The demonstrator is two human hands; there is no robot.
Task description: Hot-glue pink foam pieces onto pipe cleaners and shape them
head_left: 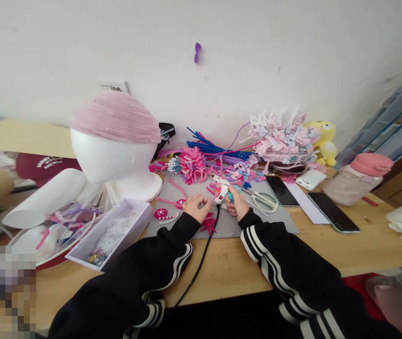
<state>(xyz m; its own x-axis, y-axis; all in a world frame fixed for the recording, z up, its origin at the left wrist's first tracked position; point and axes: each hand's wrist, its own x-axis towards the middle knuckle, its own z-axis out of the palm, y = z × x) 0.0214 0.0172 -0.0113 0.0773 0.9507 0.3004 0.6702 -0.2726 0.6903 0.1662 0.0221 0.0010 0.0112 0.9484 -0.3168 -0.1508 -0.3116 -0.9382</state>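
Observation:
My right hand (pixel 237 203) is wrapped round a white glue gun (pixel 221 194) with a blue trigger; its black cord (pixel 206 252) runs down over the table edge. To its left, my left hand (pixel 196 207) is closed in a pinch on a thin pink strip (pixel 214 197), close to the glue gun. Pink petal-like strips (pixel 208 223) lie below, between the hands, on a grey mat (pixel 278 226). A deep pink round piece with white beads (pixel 160 214) and a bent pink stem (pixel 176 186) lie left of my left hand.
A white foam head with a pink cap (pixel 116 120) stands at left, behind a white box of beads (pixel 116 230). Pink flower pieces (pixel 194 165) and blue stems (pixel 208 146) lie behind. Scissors (pixel 264 201), phones (pixel 333 212) and a bottle (pixel 358 179) are at right.

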